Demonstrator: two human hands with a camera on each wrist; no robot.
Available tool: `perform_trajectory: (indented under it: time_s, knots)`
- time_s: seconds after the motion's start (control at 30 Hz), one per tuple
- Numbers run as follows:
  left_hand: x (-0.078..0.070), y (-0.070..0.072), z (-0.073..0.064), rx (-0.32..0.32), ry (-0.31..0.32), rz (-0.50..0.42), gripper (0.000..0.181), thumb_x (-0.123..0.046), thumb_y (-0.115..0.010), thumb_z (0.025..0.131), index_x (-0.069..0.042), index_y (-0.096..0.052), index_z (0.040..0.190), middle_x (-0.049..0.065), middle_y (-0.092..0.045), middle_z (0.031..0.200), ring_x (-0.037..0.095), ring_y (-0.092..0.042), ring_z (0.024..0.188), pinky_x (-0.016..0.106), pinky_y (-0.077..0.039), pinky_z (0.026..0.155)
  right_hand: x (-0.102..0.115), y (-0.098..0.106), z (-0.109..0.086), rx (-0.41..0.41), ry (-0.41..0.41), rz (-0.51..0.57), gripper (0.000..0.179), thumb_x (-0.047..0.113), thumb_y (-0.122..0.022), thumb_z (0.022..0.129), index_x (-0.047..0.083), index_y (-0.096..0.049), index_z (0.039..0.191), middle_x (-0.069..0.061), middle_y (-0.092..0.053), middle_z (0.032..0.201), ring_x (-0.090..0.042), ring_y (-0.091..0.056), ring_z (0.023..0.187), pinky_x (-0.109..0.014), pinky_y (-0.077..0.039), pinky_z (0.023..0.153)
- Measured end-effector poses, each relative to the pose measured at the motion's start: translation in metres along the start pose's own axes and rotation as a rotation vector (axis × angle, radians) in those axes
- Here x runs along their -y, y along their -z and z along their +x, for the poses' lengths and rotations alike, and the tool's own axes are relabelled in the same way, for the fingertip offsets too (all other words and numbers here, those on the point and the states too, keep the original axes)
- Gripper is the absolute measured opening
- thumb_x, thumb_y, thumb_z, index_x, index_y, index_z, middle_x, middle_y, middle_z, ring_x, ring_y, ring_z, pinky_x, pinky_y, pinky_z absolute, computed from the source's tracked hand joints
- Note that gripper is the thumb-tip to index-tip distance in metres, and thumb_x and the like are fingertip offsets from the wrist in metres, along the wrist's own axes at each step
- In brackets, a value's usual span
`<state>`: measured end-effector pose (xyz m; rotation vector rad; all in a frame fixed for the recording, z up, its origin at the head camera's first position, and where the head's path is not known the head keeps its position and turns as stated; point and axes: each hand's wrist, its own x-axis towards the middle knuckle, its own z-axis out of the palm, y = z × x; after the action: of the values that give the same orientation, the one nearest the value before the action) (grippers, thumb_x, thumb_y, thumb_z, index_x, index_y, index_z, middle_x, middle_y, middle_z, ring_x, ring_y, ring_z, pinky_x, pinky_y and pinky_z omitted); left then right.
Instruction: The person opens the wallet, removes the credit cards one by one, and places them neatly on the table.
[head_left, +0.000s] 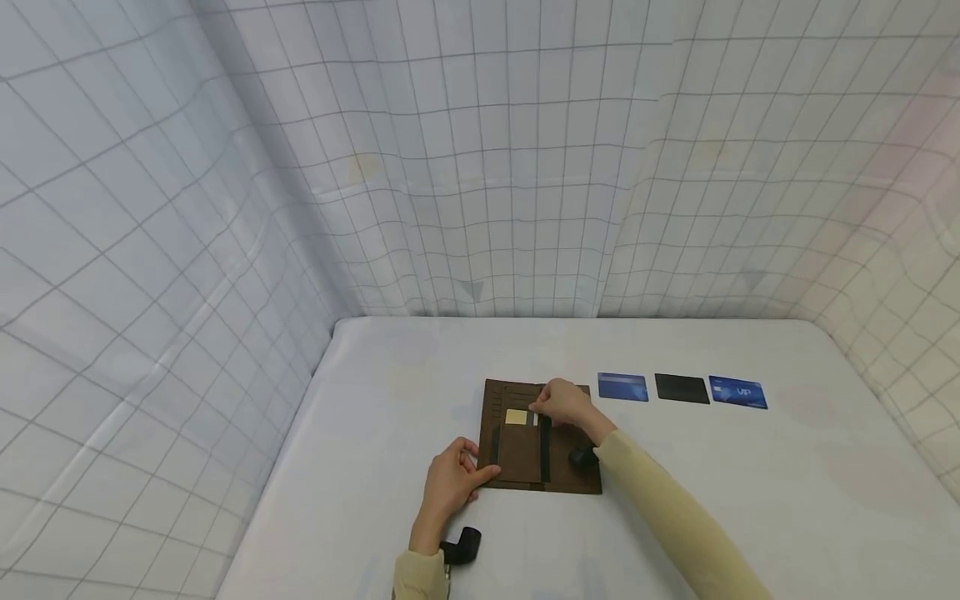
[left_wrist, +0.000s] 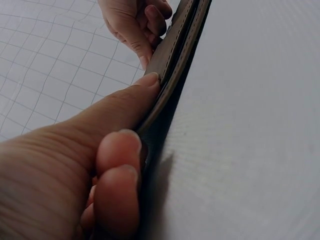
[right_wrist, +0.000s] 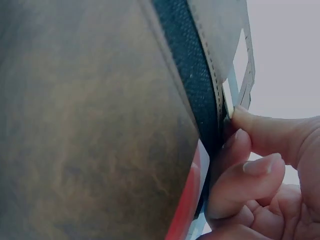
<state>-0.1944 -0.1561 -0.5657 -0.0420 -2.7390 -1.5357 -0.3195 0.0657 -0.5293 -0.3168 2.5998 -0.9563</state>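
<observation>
A brown wallet point(head_left: 536, 437) lies open on the white tabletop point(head_left: 750, 467). The left hand point(head_left: 450, 483) curls over the wallet's near left edge, gripping it, while the right hand point(head_left: 566, 406) reaches across the wallet's upper half, fingertips pinching a card point(head_left: 534, 419) at a slot. Three cards point(head_left: 681, 389) lie right of the wallet.

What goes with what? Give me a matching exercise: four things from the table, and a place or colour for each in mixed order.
Things:
1. wallet
2. black card
3. VIP card
4. yellow card

Places or colours:
A. far end of the card row, blue
B. tucked in a wallet slot
C. brown, open under both hands
D. middle of the card row

The left hand holds the wallet's near left edge; the right hand pinches at its slots.

Pairs: 1-C, 2-D, 3-A, 4-B
</observation>
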Motion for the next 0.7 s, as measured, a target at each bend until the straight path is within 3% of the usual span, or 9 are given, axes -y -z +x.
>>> perform_trajectory:
  time_s: [0.23,0.37,0.6,0.7]
  knots:
    - [-0.0016,-0.0003,0.0,0.004,0.001,-0.003,0.039,-0.03,-0.081,0.076,-0.007,-0.055,0.094,-0.005,-0.052,0.058,0.008,-0.051,0.035,0.024,-0.039,0.04,-0.0011,-0.0008,0.0012,-0.051,0.01,0.013,0.043,0.027,-0.061,0.093,0.014,-0.048,0.055,0.005,-0.038,0.047,-0.008,-0.034,0.041,-0.024,-0.026,0.041]
    - [-0.0014,-0.0001,0.0007,0.003,0.004,-0.001,0.039,-0.03,-0.081,0.076,-0.007,-0.055,0.094,-0.005,-0.052,0.059,0.008,-0.05,0.035,0.024,-0.039,0.04,0.001,0.0007,0.0009,-0.04,0.011,0.017,0.044,0.028,-0.059,0.094,0.015,-0.043,0.056,0.005,-0.034,0.048,-0.009,-0.033,0.042,-0.025,-0.026,0.042]
    - [0.0011,0.0007,0.0007,0.007,-0.006,0.006,0.04,-0.031,-0.081,0.076,-0.007,-0.054,0.095,-0.005,-0.052,0.058,0.007,-0.05,0.035,0.024,-0.04,0.04,0.0026,0.0001,0.0002,-0.04,0.019,-0.028,0.026,0.033,-0.063,0.091,0.01,-0.061,0.08,0.003,-0.055,0.07,-0.012,-0.049,0.053,-0.028,-0.039,0.052]
    - [0.0017,0.0012,0.0009,0.01,-0.017,0.01,0.04,-0.032,-0.08,0.076,-0.007,-0.054,0.095,-0.005,-0.052,0.058,0.007,-0.05,0.035,0.024,-0.041,0.04,0.0034,-0.0004,0.0009,-0.021,0.018,-0.026,0.03,0.039,-0.069,0.087,0.009,-0.063,0.09,0.001,-0.06,0.078,-0.015,-0.056,0.052,-0.031,-0.045,0.053]
